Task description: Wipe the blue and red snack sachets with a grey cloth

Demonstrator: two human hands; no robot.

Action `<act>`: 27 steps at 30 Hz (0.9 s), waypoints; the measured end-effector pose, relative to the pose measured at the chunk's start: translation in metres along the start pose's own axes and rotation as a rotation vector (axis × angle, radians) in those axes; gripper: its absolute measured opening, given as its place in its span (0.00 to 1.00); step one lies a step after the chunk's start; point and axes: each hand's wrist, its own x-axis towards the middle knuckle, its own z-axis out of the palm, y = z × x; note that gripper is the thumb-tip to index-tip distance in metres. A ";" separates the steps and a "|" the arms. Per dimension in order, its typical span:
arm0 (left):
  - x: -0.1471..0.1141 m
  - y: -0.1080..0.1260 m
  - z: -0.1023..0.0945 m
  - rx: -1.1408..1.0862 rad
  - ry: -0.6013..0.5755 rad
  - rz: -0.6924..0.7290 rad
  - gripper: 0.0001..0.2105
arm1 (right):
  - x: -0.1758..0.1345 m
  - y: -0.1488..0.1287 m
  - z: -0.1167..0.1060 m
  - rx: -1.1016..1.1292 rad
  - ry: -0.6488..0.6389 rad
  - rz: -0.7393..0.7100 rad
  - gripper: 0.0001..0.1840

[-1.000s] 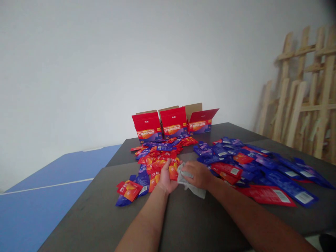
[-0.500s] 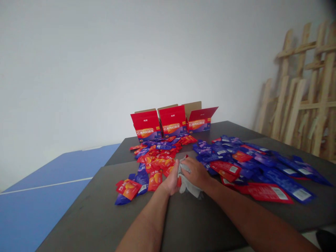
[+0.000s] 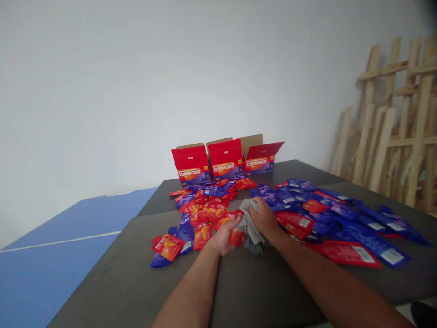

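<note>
My left hand [image 3: 225, 238] is closed around a red pouch [image 3: 236, 234] with an orange fruit print. Against the pouch's right side lies a grey cloth [image 3: 251, 225], bunched up and gripped in my right hand [image 3: 264, 217]. Both hands are above the near middle of the dark table [image 3: 252, 287]. Left of them spreads a heap of red and blue pouches [image 3: 208, 212]. To the right is a bigger pile of mostly blue pouches [image 3: 321, 214], some lying face down with white barcode labels showing.
Three red and blue cartons with raised flaps, a left one [image 3: 191, 169], a middle one [image 3: 226, 161] and a right one [image 3: 261, 161], stand at the table's back. A blue table-tennis table [image 3: 78, 232] adjoins on the left. Wooden frames [image 3: 403, 123] lean on the wall at right.
My right hand has shifted right with the cloth, uncovering more of the red pouch in my left hand. The left hand stays nearly in place, and the piles and cartons are unchanged.
</note>
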 end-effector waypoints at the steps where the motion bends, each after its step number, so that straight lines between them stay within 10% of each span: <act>1: 0.001 0.002 -0.001 -0.037 0.021 -0.006 0.13 | 0.001 0.002 0.000 -0.017 -0.013 0.024 0.09; 10: 0.005 0.027 -0.008 -0.514 0.257 0.269 0.17 | -0.007 0.003 -0.006 -0.270 -0.248 -0.177 0.14; 14: 0.007 0.020 -0.003 -0.425 0.238 0.235 0.16 | -0.016 -0.015 -0.006 -0.261 -0.277 -0.396 0.35; 20: 0.014 0.001 0.005 -0.177 0.172 0.304 0.17 | -0.021 -0.022 0.002 -0.142 -0.373 -0.532 0.30; 27: 0.021 -0.004 -0.003 -0.031 0.194 0.315 0.30 | 0.012 -0.012 -0.039 -0.141 -0.084 -0.354 0.34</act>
